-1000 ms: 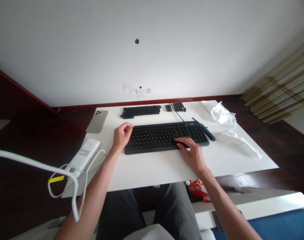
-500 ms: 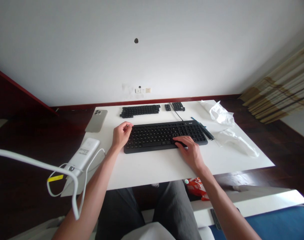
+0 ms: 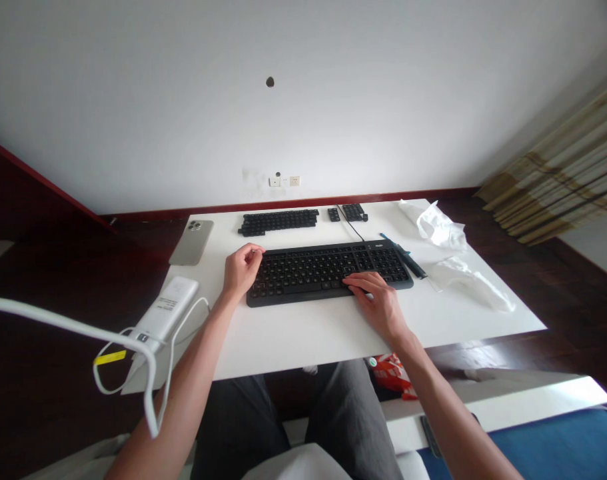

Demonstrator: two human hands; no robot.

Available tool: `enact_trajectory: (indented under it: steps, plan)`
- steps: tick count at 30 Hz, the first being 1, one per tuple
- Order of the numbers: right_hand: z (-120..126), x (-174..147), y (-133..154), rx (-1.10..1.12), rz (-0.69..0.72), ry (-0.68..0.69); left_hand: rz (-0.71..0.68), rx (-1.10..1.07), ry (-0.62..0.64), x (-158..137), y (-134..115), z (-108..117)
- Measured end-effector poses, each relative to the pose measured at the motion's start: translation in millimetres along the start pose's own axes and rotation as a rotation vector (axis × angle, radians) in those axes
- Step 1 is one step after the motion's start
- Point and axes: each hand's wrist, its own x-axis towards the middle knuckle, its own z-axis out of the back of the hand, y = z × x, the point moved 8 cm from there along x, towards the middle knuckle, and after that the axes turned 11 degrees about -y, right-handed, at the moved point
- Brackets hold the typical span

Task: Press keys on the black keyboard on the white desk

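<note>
Nearest you: grey trousers, legs under a flat white worktop [image 3: 303, 333] w/ matte surface, rectangular, over dark red-brown floor. Orange packet [image 3: 390, 375] on the floor by your right knee. Near left corner: white oblong power bank [image 3: 167, 308] w/ white cable [image 3: 133, 353] looping off the edge.

Mid worktop: black full-size keyboard [image 3: 328, 270], low-profile plastic, long side toward you. Your left hand [image 3: 240, 270] sits at its left end, grip loosely curled, holding nothing, knuckles touching the keyboard's edge. Your right hand [image 3: 380, 303] lies flat, grip released, fingertips [image 3: 350, 281] on keys near the lower right of the main block. Slim dark tool [image 3: 407, 257] just beside the keyboard's right end; crumpled clear plastic wrap [image 3: 463, 277] further right.

Far edge: rows of loose black keycaps [image 3: 278, 221], smaller keycap cluster [image 3: 350, 213], grey phone [image 3: 192, 242] face down at left. Beyond: plain white wall [image 3: 303, 100] w/ dark red skirting, wall sockets [image 3: 283, 181], striped curtain [image 3: 558, 187] at right.
</note>
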Motion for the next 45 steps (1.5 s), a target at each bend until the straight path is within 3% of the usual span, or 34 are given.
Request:
enact_trajectory:
  steps: [20,45]
  plan:
    - [-0.8,-0.8,10.2,-0.009,0.086,0.015,0.014,0.031,0.001,-1.0,-3.4,0.8]
    - [-1.5,-1.1,10.1,-0.013,0.084,0.016,-0.002,0.029,-0.003,-0.3,-3.8,0.9]
